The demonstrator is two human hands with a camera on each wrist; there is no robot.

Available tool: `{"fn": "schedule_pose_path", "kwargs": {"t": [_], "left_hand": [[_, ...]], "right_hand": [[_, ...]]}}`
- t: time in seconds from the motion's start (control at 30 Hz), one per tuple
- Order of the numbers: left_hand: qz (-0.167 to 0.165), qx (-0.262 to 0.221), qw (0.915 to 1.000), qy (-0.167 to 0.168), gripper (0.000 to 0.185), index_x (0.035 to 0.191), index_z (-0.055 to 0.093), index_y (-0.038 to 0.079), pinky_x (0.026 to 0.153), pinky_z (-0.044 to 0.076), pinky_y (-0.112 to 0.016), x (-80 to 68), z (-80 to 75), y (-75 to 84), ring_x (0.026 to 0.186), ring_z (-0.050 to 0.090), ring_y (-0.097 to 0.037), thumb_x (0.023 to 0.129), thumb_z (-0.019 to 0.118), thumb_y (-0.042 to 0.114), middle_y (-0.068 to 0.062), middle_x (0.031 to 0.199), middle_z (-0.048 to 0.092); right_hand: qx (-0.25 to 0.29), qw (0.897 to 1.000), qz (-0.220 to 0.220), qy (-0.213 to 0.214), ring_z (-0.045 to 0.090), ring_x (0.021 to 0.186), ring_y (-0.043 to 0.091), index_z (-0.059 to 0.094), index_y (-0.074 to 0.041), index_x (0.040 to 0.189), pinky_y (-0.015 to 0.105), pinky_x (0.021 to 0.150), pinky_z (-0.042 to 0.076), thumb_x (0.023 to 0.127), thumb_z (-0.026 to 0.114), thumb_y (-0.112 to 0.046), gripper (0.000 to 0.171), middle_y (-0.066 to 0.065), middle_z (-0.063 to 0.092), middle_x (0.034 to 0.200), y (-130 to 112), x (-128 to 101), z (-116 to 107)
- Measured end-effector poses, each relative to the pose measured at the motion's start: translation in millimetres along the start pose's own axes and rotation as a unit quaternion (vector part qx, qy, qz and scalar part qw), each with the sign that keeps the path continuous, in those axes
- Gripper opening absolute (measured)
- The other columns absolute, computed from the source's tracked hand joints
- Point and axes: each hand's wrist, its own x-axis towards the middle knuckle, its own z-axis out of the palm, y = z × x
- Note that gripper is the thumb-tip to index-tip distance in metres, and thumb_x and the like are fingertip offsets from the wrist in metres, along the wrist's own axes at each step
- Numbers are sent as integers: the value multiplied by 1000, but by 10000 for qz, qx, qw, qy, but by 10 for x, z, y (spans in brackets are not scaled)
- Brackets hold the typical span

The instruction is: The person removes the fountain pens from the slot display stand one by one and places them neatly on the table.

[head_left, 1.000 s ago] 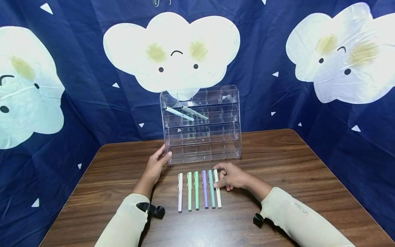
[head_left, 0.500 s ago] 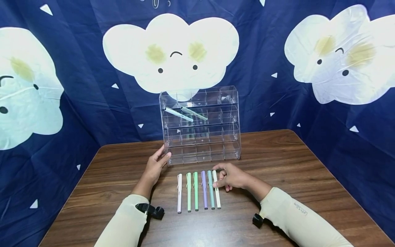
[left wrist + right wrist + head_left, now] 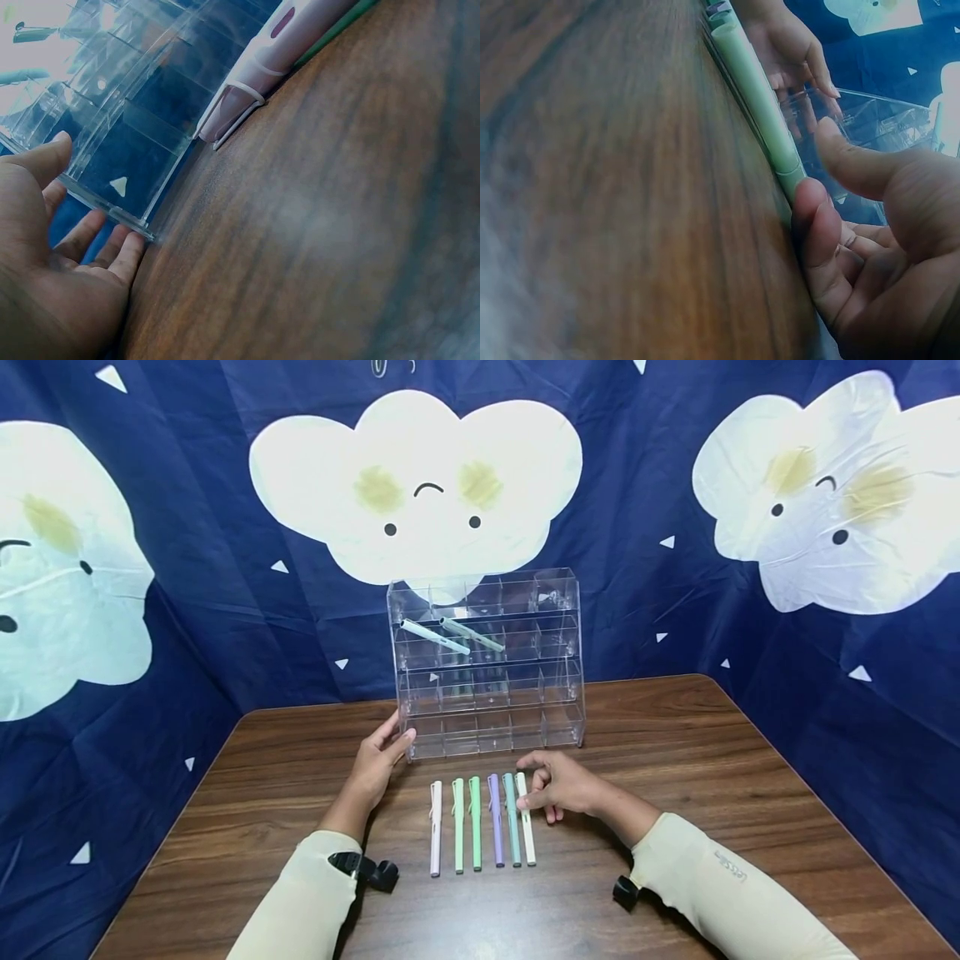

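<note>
My left hand [image 3: 377, 768] rests against the lower left side of a clear acrylic display rack [image 3: 491, 720], its thumb toward the front. In the left wrist view its fingers [image 3: 122, 253] touch the rack's edge. The right hand [image 3: 564, 787] is at the capped end of a cream pen [image 3: 528, 839], the rightmost of a row lying on the table. Its fingertips [image 3: 810, 199] touch that pen in the right wrist view, while the thumb stands raised apart. Beside it lie a teal pen [image 3: 512, 822], a purple pen [image 3: 497, 822], two green pens [image 3: 476, 827] and a pale pink pen [image 3: 436, 831].
A pale blue pen [image 3: 435, 637] and a grey-green pen [image 3: 472, 634] lie slanted on an upper tier of the rack. The rack stands toward the back of the wooden table [image 3: 660, 727], before a blue cloth [image 3: 637, 635] with white clouds.
My right hand and its thumb have shifted up very slightly. The left hand stays at the rack, and the pens lie where they were.
</note>
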Motion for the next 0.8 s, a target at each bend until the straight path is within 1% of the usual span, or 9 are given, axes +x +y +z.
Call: {"fn": "schedule_pose_path", "kwargs": {"t": [0.07,0.13,0.23,0.3,0.4,0.53,0.63,0.7,0.8], "left_hand": [[4,3,10000,5,67,171,39,19,96,54,-9,2,-1,2,112,59,12,110,67,18,-22,171,44],[0,21,10000,-10,67,171,39,19,96,54,-10,5,0,5,119,59,7,110,67,19,-21,172,44],[-10,12,10000,-40,67,171,38,19,96,53,-9,7,4,7,134,57,-8,110,67,18,-21,173,43],[-14,9,10000,-56,67,171,37,19,96,52,-8,8,3,5,144,52,-19,111,66,17,-19,174,41],[-8,-13,10000,-56,67,171,37,19,95,52,-7,10,5,2,152,46,-30,111,65,16,-20,174,40],[-21,-34,10000,-51,67,171,37,18,94,52,-7,9,9,2,155,44,-32,111,65,16,-20,174,41],[-29,-48,10000,-56,67,171,37,18,94,52,-7,8,8,3,155,43,-31,111,65,16,-19,174,40],[-27,-43,10000,-69,67,171,37,18,94,51,-7,7,7,6,156,42,-31,111,66,17,-19,175,39],[-21,-51,9999,-83,67,171,37,18,94,51,-6,3,3,10,157,42,-32,111,66,17,-20,175,38]], "right_hand": [[5,10000,-23,23,59,49,12,48,10,153,23,44,49,93,87,-6,73,1,64,75,-19,-2,-7],[-3,10000,-48,44,60,50,12,48,10,152,23,45,48,93,86,-7,72,1,65,75,-39,-3,-17],[13,9999,-99,94,61,53,14,49,11,151,23,47,48,94,85,-7,71,1,66,75,-72,-6,-36],[23,9998,-123,150,61,55,14,49,11,151,23,48,48,94,85,-7,70,2,66,76,-92,-7,-53],[88,9995,-145,269,60,57,15,49,12,151,23,50,50,94,85,-7,70,2,66,77,-124,-13,-85],[127,9989,-173,417,60,58,15,47,13,151,24,51,54,94,84,-6,70,2,68,77,-176,-14,-134],[129,9985,-198,491,61,59,16,47,14,150,29,53,58,94,83,-4,70,2,68,78,-233,-18,-181],[146,9981,-216,552,61,61,16,47,15,150,35,54,61,94,83,-3,69,2,68,78,-279,-22,-220],[183,9973,-287,652,61,66,18,48,16,148,51,56,65,94,83,-1,67,3,67,80,-356,-27,-271]]}}
